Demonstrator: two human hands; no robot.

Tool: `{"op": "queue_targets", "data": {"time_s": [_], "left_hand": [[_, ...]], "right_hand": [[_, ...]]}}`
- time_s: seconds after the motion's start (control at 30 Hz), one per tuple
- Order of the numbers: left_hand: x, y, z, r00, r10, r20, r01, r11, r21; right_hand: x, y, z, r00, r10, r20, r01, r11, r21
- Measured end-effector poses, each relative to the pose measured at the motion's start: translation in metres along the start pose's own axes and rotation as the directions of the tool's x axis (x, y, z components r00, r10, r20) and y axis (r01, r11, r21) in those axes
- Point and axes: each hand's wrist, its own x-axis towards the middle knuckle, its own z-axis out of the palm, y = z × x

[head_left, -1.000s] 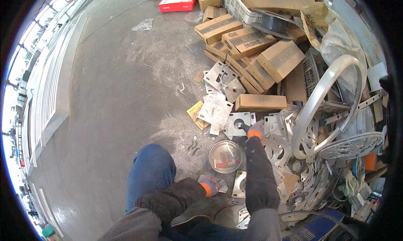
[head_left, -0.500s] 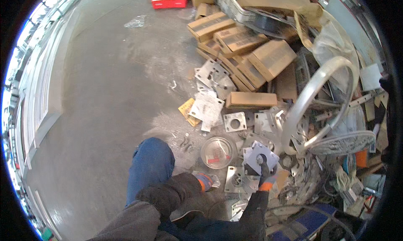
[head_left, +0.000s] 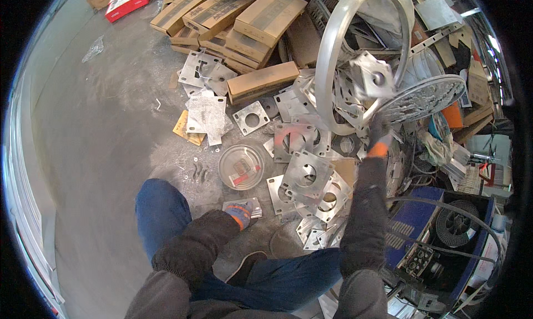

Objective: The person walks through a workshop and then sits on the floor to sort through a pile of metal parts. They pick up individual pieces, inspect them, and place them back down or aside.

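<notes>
Count, head view: two gloved hands, left hand (head_left: 242,213) at 6 o'clock, right hand (head_left: 378,136) at 3 o'clock. One large metal ring (head_left: 333,69). One round clear lid (head_left: 241,167). One red box (head_left: 127,1) at 11 o'clock. Cardboard boxes (head_left: 261,19): about ten. Square metal plates (head_left: 305,177): too many overlapping to count.

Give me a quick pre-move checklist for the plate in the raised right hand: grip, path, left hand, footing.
1. Right hand grips the square metal plate: cannot tell, both are motion-blurred.
2. Path around the plate: not ok, the large metal ring and the round perforated disc are right beside it.
3. Left hand steady: ok, low at a small plate on the floor.
4. Round clear container out of the way: ok, it sits on the floor left of the plate pile.
5. Footing: not ok, plates are scattered close to the knees.
</notes>
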Motion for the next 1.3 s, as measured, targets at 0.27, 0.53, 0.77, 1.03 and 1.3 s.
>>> {"op": "queue_targets", "data": {"time_s": [0.27,0.53,0.77,1.03,1.3], "left_hand": [[-0.011,0.004,-0.014,0.999,0.021,0.038,-0.025,0.994,0.108],[-0.01,-0.004,-0.001,0.998,0.026,0.053,-0.028,0.999,0.031],[-0.007,0.002,-0.003,1.0,-0.001,-0.016,0.003,0.996,0.095],[-0.012,0.008,-0.018,0.999,-0.007,0.042,0.004,0.997,0.072],[-0.007,0.002,-0.002,0.999,0.039,0.024,-0.043,0.981,0.19]], "right_hand": [[-0.105,0.172,0.073,0.984,-0.103,0.145,0.154,0.085,-0.984],[-0.098,0.129,0.113,0.968,0.236,-0.089,-0.135,0.19,-0.972],[-0.168,0.123,0.062,0.919,-0.193,0.344,0.38,0.664,-0.643],[-0.208,0.023,-0.006,0.964,0.234,-0.123,-0.194,0.943,0.27],[-0.211,0.015,-0.042,0.961,0.152,-0.23,-0.067,0.938,0.339]]}}
